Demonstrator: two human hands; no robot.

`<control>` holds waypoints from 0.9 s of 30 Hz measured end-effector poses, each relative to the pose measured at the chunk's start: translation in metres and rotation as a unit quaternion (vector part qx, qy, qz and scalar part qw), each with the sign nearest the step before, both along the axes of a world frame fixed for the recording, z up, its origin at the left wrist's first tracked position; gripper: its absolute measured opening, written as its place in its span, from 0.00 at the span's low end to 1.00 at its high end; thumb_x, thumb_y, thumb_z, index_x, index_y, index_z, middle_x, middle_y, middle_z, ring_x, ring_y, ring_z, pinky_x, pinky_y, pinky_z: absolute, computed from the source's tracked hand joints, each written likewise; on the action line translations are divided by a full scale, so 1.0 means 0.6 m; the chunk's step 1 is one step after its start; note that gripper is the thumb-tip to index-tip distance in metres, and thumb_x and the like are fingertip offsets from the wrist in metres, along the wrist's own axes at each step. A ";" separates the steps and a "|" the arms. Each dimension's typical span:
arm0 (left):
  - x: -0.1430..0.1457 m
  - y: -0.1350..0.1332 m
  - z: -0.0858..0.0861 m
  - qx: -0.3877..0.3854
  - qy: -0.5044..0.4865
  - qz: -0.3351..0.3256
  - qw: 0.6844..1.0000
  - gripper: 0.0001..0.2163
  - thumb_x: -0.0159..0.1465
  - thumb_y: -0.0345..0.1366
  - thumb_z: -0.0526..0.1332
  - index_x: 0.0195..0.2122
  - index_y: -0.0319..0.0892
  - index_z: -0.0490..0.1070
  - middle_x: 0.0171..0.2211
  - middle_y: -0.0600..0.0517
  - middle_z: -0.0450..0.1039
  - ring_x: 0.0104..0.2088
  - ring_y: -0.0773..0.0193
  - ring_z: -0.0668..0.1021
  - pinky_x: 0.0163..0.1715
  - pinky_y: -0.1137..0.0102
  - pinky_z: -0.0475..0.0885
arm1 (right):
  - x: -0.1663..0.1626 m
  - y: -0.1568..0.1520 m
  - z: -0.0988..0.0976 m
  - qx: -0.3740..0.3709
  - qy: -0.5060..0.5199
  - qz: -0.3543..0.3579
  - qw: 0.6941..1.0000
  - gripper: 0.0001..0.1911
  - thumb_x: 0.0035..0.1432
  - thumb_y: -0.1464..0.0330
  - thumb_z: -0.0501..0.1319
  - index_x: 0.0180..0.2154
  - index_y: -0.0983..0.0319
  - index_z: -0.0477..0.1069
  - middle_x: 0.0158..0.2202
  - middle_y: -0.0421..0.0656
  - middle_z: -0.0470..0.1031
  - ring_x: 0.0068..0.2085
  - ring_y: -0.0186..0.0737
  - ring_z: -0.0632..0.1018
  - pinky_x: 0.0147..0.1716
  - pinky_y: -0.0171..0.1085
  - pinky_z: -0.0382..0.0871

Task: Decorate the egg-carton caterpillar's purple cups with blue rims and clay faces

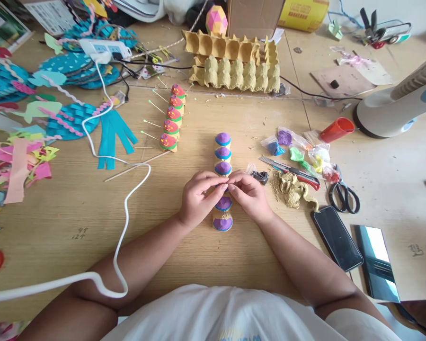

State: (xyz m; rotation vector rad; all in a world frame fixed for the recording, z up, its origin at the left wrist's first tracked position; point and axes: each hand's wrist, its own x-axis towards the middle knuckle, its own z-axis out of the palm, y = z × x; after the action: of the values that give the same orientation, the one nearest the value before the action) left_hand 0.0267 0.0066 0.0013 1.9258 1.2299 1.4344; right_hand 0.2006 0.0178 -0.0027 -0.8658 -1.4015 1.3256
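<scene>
A strip of egg-carton cups topped with purple and blue clay [223, 154] lies lengthwise on the wooden table [241, 118] in front of me. My left hand [198, 196] and my right hand [246, 192] meet over its middle cup, fingertips pinched together on the clay there. What lies between the fingertips is hidden. A second carton strip with red, green and purple tops [172, 125] lies to the upper left, with thin pins sticking out of it.
Stacked egg cartons [234, 64] stand behind. Bags of coloured clay [298, 149], a utility knife [289, 169], scissors [342, 192], a phone [336, 237] and a red cup [337, 129] lie to the right. A white cable [126, 208] and blue paper crafts [67, 121] fill the left.
</scene>
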 end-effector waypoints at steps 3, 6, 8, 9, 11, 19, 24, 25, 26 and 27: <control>0.000 0.000 0.001 0.004 -0.004 -0.002 1.000 0.05 0.69 0.32 0.66 0.43 0.44 0.81 0.39 0.52 0.81 0.37 0.68 0.81 0.42 0.70 0.78 | 0.001 0.000 0.001 0.001 0.006 0.004 1.000 0.11 0.64 0.57 0.68 0.37 0.57 0.76 0.38 0.43 0.76 0.40 0.38 0.77 0.41 0.39 0.76; 0.000 0.000 0.001 0.001 -0.008 -0.003 1.000 0.05 0.69 0.32 0.66 0.43 0.44 0.81 0.39 0.52 0.82 0.37 0.67 0.81 0.41 0.70 0.78 | 0.001 -0.001 0.002 -0.006 0.004 0.007 1.000 0.13 0.63 0.54 0.68 0.37 0.57 0.76 0.38 0.43 0.76 0.40 0.39 0.77 0.41 0.40 0.76; 0.001 0.000 0.000 0.000 -0.014 -0.006 1.000 0.05 0.69 0.31 0.66 0.43 0.45 0.81 0.39 0.52 0.81 0.38 0.67 0.82 0.42 0.70 0.78 | 0.002 -0.001 0.003 -0.008 0.007 0.009 1.000 0.13 0.63 0.54 0.68 0.37 0.57 0.76 0.38 0.43 0.76 0.40 0.39 0.77 0.42 0.40 0.76; 0.001 0.000 0.000 0.000 -0.017 -0.007 1.000 0.05 0.69 0.31 0.66 0.43 0.44 0.81 0.39 0.52 0.81 0.39 0.67 0.82 0.42 0.70 0.78 | 0.002 -0.001 0.003 -0.006 0.009 0.010 1.000 0.12 0.64 0.55 0.68 0.38 0.56 0.76 0.38 0.43 0.76 0.40 0.39 0.77 0.42 0.40 0.76; 0.001 0.000 0.000 0.000 -0.021 -0.011 1.000 0.06 0.69 0.30 0.66 0.43 0.44 0.82 0.39 0.52 0.81 0.40 0.67 0.82 0.43 0.70 0.78 | 0.001 -0.001 0.003 -0.002 0.014 0.009 1.000 0.10 0.64 0.57 0.68 0.37 0.56 0.77 0.38 0.42 0.76 0.40 0.38 0.77 0.41 0.39 0.76; -0.001 -0.003 0.000 -0.025 -0.054 -0.020 0.998 0.06 0.71 0.34 0.64 0.45 0.44 0.81 0.41 0.50 0.81 0.39 0.67 0.81 0.38 0.71 0.76 | 0.001 -0.001 0.005 -0.017 0.012 0.005 1.000 0.12 0.64 0.56 0.68 0.37 0.57 0.76 0.38 0.42 0.77 0.41 0.39 0.78 0.43 0.40 0.76; 0.000 -0.002 -0.003 -0.022 -0.041 -0.021 0.999 0.05 0.69 0.34 0.66 0.44 0.44 0.81 0.40 0.50 0.81 0.37 0.67 0.80 0.35 0.72 0.75 | 0.000 -0.001 0.009 -0.042 0.017 -0.004 0.999 0.16 0.61 0.52 0.69 0.37 0.57 0.76 0.36 0.42 0.77 0.38 0.38 0.77 0.39 0.39 0.75; 0.000 -0.002 -0.003 -0.022 -0.038 -0.021 0.999 0.05 0.69 0.33 0.66 0.44 0.44 0.81 0.40 0.50 0.81 0.38 0.67 0.80 0.37 0.71 0.76 | 0.000 -0.001 0.009 -0.041 0.018 -0.005 0.999 0.16 0.61 0.52 0.69 0.36 0.57 0.76 0.36 0.42 0.76 0.37 0.38 0.77 0.39 0.39 0.75; 0.001 -0.001 -0.002 -0.022 -0.036 -0.021 0.999 0.05 0.69 0.32 0.66 0.44 0.44 0.81 0.40 0.49 0.81 0.38 0.67 0.80 0.39 0.71 0.77 | 0.000 -0.001 0.009 -0.040 0.018 -0.006 0.999 0.16 0.61 0.52 0.69 0.36 0.57 0.76 0.35 0.42 0.76 0.37 0.38 0.76 0.39 0.39 0.75; 0.001 -0.001 -0.001 -0.023 -0.035 -0.020 0.999 0.05 0.68 0.32 0.66 0.43 0.44 0.81 0.40 0.50 0.81 0.38 0.67 0.80 0.39 0.70 0.77 | 0.000 -0.001 0.009 -0.040 0.018 -0.007 0.999 0.16 0.61 0.52 0.69 0.36 0.57 0.76 0.35 0.42 0.76 0.37 0.38 0.76 0.38 0.39 0.75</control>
State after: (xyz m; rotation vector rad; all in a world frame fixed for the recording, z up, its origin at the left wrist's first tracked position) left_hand 0.0274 0.0058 0.0006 1.8450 1.1759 1.4282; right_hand 0.2003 0.0172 0.0030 -0.8986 -1.3209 1.3873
